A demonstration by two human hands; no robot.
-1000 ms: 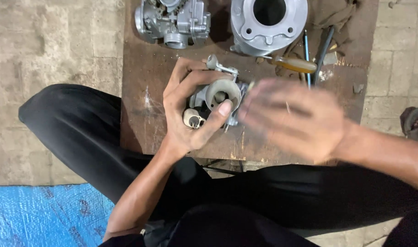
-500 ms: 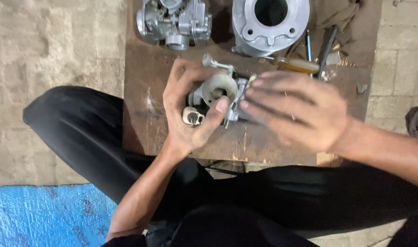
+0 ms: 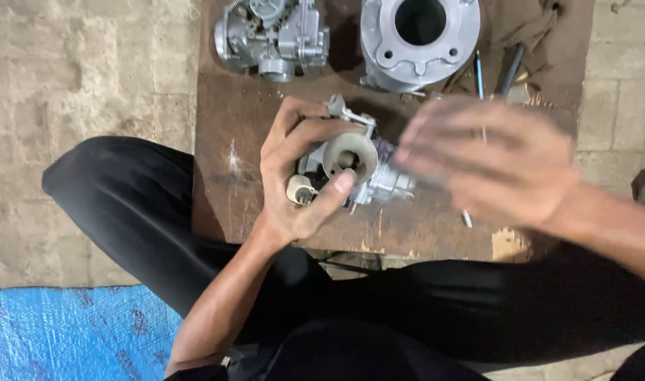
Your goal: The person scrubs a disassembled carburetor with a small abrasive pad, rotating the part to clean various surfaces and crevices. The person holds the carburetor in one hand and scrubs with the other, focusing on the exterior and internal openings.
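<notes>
My left hand (image 3: 294,183) grips a grey metal carburetor (image 3: 357,169) just above a brown wooden board (image 3: 230,127). Its thumb presses the carburetor's front by the round, cream-rimmed opening, and its fingers wrap over the top. My right hand (image 3: 492,162) is motion-blurred just to the right of the carburetor, fingers spread toward it. Nothing shows in its grasp, and it hides part of the carburetor's right side.
A second carburetor (image 3: 273,35) and a grey engine cylinder (image 3: 417,39) sit at the board's far edge. Thin tools (image 3: 481,70) and a dark cloth (image 3: 527,28) lie at far right. My black-trousered legs flank the board; a blue tarp (image 3: 68,331) lies lower left.
My right hand, which rested its fingers on the carburetor half a second ago, has pulled away to the right and is blurred. My left hand keeps the same grip.
</notes>
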